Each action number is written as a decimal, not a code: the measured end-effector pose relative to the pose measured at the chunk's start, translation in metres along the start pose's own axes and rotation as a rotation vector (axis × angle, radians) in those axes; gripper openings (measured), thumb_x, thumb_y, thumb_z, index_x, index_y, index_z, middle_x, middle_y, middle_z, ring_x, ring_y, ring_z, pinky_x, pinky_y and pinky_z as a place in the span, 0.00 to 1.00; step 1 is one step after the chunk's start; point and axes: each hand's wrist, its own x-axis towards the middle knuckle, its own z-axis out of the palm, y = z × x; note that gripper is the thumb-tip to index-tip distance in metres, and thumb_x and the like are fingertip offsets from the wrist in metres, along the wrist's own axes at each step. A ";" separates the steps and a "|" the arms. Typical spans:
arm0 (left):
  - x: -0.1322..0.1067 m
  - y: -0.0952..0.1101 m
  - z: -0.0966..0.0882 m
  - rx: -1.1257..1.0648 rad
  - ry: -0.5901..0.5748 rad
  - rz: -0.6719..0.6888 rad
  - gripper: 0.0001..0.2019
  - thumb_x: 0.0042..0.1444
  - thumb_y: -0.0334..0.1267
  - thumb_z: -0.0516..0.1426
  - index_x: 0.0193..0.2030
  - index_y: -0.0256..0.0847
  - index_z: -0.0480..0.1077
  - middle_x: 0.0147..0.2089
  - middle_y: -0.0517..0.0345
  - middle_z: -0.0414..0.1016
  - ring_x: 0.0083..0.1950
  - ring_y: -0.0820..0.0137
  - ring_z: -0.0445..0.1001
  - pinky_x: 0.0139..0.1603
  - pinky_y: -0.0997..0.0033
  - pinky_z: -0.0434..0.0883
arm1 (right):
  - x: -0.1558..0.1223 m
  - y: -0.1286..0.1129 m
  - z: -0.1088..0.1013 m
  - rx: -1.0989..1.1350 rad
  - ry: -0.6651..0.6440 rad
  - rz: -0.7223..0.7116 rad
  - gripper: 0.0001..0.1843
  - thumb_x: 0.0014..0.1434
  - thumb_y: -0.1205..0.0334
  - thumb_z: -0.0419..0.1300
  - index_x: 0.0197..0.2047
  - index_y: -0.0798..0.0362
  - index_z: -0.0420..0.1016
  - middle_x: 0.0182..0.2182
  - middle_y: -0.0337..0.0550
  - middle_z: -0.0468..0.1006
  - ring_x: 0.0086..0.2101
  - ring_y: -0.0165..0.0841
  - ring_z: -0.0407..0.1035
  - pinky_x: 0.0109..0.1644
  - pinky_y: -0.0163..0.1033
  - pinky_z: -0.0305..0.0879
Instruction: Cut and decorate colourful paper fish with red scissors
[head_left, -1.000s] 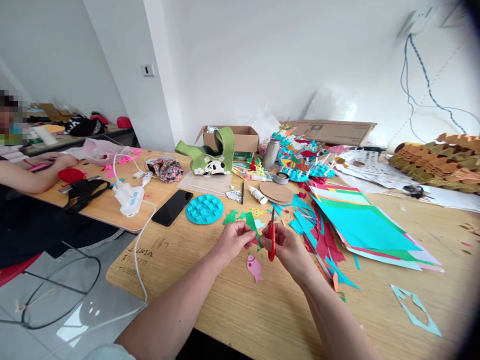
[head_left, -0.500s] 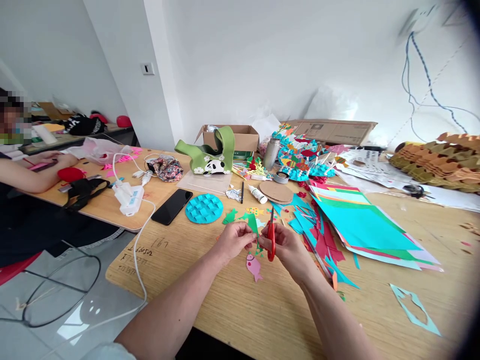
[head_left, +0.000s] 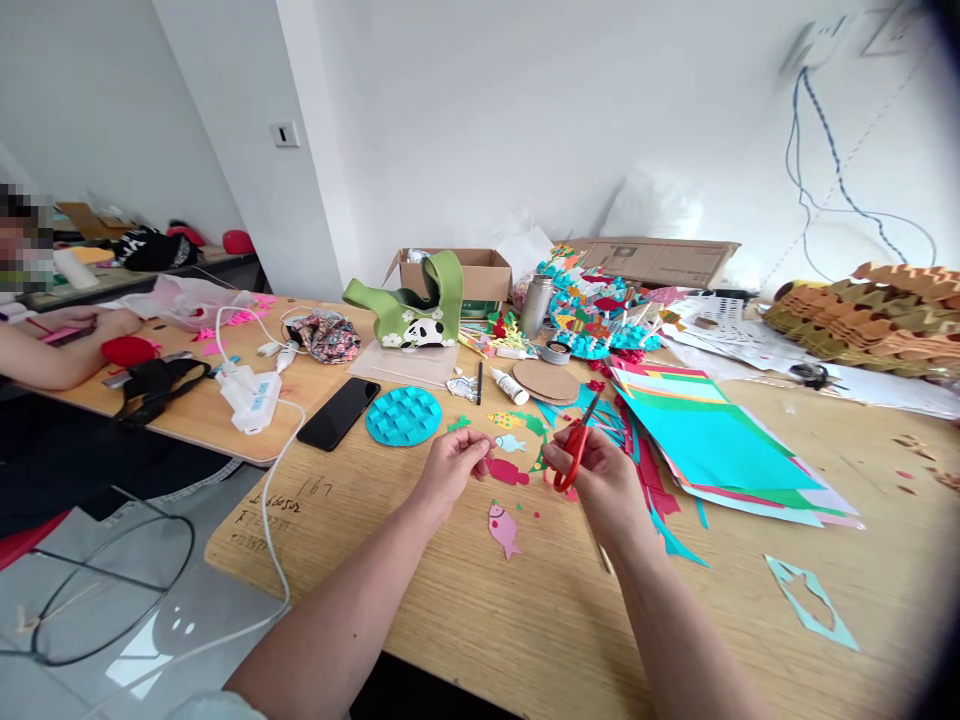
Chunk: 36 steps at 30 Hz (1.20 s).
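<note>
My right hand (head_left: 600, 480) grips a pair of red-handled scissors (head_left: 576, 452), with the blades pointing up and away from me. A curved green paper piece (head_left: 538, 432) shows just left of the scissors; whether my right fingertips touch it, I cannot tell. My left hand (head_left: 456, 468) is closed, thumb and fingertips pinched together, and anything between them is too small to make out. Beside those fingertips lies a dark pink paper shape (head_left: 510, 472). A light blue paper fish (head_left: 511, 443) and a yellow paper fish (head_left: 508, 420) rest just beyond. Nearer me is a pink paper fish (head_left: 503, 530).
Coloured paper sheets (head_left: 720, 440) are stacked at right, near a cut-out light blue scrap (head_left: 810, 603). A woven blue disc (head_left: 403, 416), phone (head_left: 339, 413), glue bottle (head_left: 510, 386) and cardboard disc (head_left: 546, 381) lie ahead. Another person's arm (head_left: 67, 355) rests at the left table.
My hands have moved apart, and the green paper is no longer at my left fingertips. The scissors have swung right and tilted. The dark pink shape now shows between my hands.
</note>
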 end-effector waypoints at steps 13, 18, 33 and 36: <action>-0.006 0.004 0.003 0.036 -0.102 -0.044 0.10 0.46 0.41 0.59 0.26 0.35 0.69 0.23 0.59 0.69 0.23 0.77 0.65 0.27 0.75 0.62 | -0.006 -0.001 0.008 0.008 0.037 -0.057 0.20 0.37 0.55 0.72 0.31 0.52 0.70 0.26 0.38 0.73 0.27 0.30 0.67 0.28 0.35 0.63; -0.006 0.005 0.003 0.016 -0.105 -0.058 0.08 0.46 0.40 0.58 0.25 0.36 0.67 0.23 0.60 0.68 0.23 0.76 0.65 0.26 0.74 0.62 | -0.006 0.000 0.008 0.013 0.055 -0.071 0.20 0.39 0.55 0.72 0.32 0.52 0.69 0.27 0.37 0.74 0.28 0.30 0.68 0.30 0.35 0.64; -0.005 0.003 0.003 -0.028 -0.050 -0.030 0.08 0.46 0.38 0.55 0.22 0.38 0.63 0.20 0.62 0.65 0.21 0.77 0.64 0.24 0.75 0.61 | -0.006 -0.001 0.007 0.018 0.165 -0.125 0.18 0.40 0.55 0.71 0.31 0.51 0.69 0.28 0.37 0.73 0.29 0.30 0.68 0.32 0.36 0.66; -0.004 0.003 0.003 -0.030 -0.035 -0.010 0.09 0.47 0.39 0.55 0.20 0.38 0.63 0.19 0.62 0.65 0.21 0.76 0.64 0.24 0.75 0.62 | -0.004 0.001 0.005 0.041 0.207 -0.136 0.18 0.40 0.55 0.71 0.30 0.51 0.69 0.28 0.37 0.72 0.28 0.30 0.68 0.30 0.35 0.65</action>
